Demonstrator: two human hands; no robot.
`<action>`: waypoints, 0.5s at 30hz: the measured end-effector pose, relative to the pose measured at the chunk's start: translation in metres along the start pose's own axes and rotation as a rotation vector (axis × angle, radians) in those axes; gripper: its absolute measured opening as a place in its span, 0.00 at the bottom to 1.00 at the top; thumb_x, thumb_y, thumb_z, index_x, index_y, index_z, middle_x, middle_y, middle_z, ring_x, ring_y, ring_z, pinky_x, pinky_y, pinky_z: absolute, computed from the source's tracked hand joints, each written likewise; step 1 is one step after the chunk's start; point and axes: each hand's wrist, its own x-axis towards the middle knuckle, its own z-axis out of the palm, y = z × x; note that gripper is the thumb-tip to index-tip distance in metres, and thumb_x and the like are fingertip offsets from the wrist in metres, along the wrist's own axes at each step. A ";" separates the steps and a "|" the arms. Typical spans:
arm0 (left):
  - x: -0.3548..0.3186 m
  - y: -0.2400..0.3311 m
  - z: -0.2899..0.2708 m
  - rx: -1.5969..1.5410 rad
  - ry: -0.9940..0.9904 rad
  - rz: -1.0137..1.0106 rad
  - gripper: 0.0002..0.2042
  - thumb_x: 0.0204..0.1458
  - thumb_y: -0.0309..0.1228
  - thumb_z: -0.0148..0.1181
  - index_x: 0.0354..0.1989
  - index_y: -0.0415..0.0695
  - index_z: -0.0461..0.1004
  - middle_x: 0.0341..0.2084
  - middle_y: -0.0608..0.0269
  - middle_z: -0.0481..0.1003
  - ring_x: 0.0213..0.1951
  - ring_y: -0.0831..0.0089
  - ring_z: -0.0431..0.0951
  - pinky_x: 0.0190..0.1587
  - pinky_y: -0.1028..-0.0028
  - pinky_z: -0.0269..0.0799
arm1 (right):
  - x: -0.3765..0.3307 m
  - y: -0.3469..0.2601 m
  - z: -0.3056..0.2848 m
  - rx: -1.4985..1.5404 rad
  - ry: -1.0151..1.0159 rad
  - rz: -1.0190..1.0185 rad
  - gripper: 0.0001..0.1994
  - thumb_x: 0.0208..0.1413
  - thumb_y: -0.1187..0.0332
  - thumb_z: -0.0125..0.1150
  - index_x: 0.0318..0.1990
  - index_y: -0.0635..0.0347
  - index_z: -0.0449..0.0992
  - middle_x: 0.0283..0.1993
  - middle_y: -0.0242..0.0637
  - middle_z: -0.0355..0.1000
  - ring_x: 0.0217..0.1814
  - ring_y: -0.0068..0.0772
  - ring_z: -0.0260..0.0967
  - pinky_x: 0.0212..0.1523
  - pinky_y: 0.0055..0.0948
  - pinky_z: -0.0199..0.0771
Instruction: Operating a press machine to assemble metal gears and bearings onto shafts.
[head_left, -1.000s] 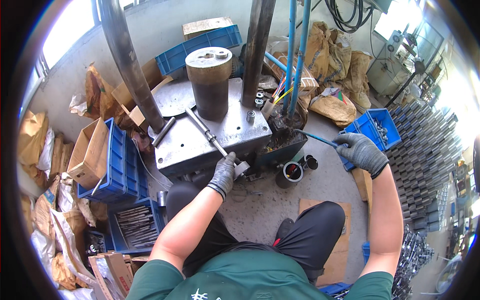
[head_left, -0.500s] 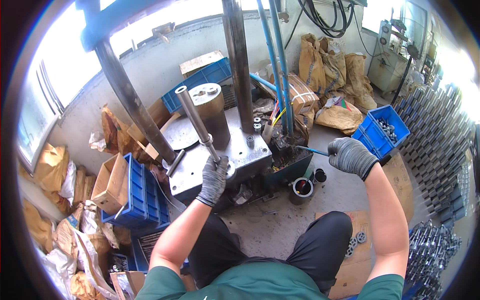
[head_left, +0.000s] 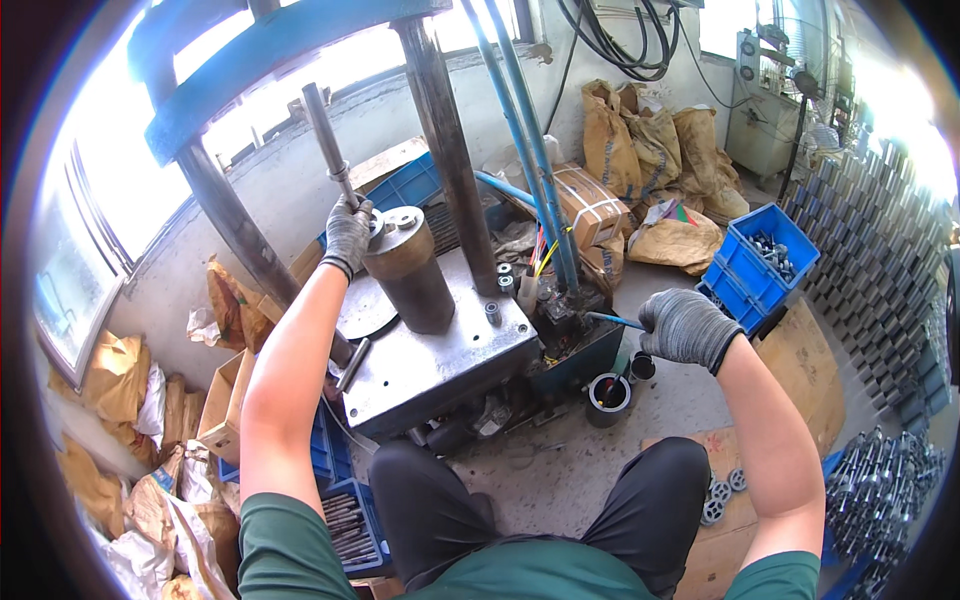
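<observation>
In a closed grip, my left hand (head_left: 348,238) holds a steel shaft (head_left: 322,130) with a collar, its long end pointing up and tilted left. The hand is beside the top of a thick steel cylinder (head_left: 415,290), which stands on the metal press table (head_left: 440,365). A round flange on the shaft's lower end is partly hidden by my hand and the cylinder. My gloved right hand (head_left: 690,328) is closed around the end of a thin blue lever (head_left: 614,320) at the right of the press.
Dark press columns (head_left: 450,150) rise to a blue crossbeam (head_left: 300,65). A short rod (head_left: 354,366) and a small bushing (head_left: 492,313) are on the table. Cups (head_left: 607,400) stand on the floor. Blue crates (head_left: 765,260) and stacked metal tubes (head_left: 870,270) are at right.
My left hand has lifted the shaft up and away from the table's front, to the cylinder's top. My right hand stays on the lever, which looks little changed. The view has tilted up.
</observation>
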 end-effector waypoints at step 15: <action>0.031 -0.043 0.029 0.081 -0.114 0.024 0.08 0.58 0.29 0.66 0.44 0.42 0.79 0.32 0.61 0.82 0.37 0.73 0.81 0.44 0.71 0.76 | 0.009 -0.008 0.001 0.004 -0.114 -0.091 0.12 0.50 0.63 0.64 0.38 0.60 0.83 0.35 0.49 0.79 0.42 0.53 0.78 0.46 0.44 0.79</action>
